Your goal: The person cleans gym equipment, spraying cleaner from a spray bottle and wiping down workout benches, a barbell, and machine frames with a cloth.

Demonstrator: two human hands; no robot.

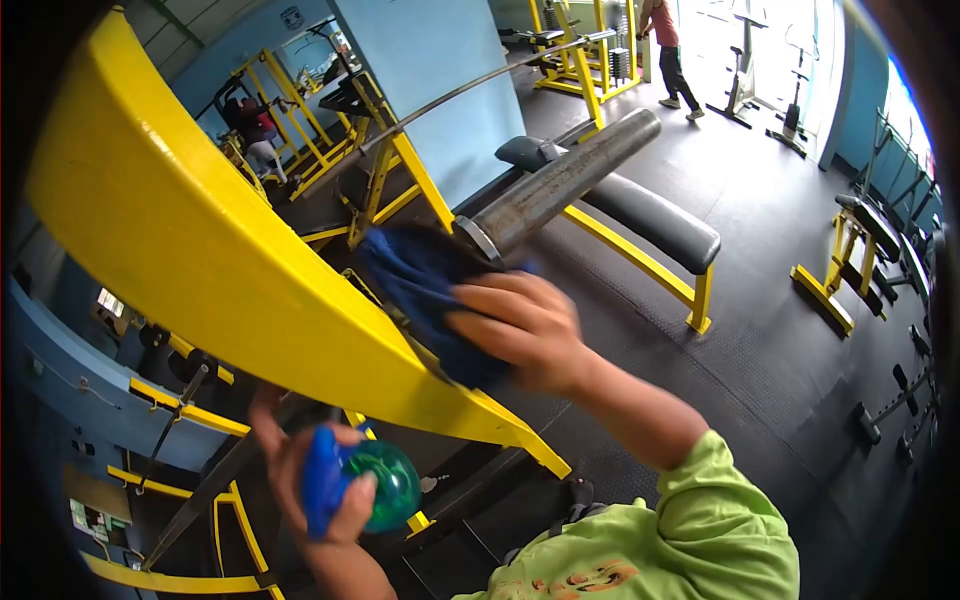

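My right hand point(525, 325) presses a dark blue cloth point(425, 290) against the side of a thick yellow beam point(230, 250). The fingers are bent over the cloth and slightly smeared by motion. Just beyond the cloth, a worn metal bar sleeve point(565, 185) sticks out from the beam. Lower left, under the beam, my left hand point(290, 480) is wrapped round a spray bottle with a blue head point(322, 480) and a see-through green body point(385, 487). Part of the left fingers is hidden behind the bottle.
A black padded bench point(650, 215) on a yellow frame stands beyond the sleeve, near a long barbell point(480, 85). Another person point(670, 50) stands at the back, and one more point(260, 130) is at the far left. Exercise machines point(860, 250) line the right side.
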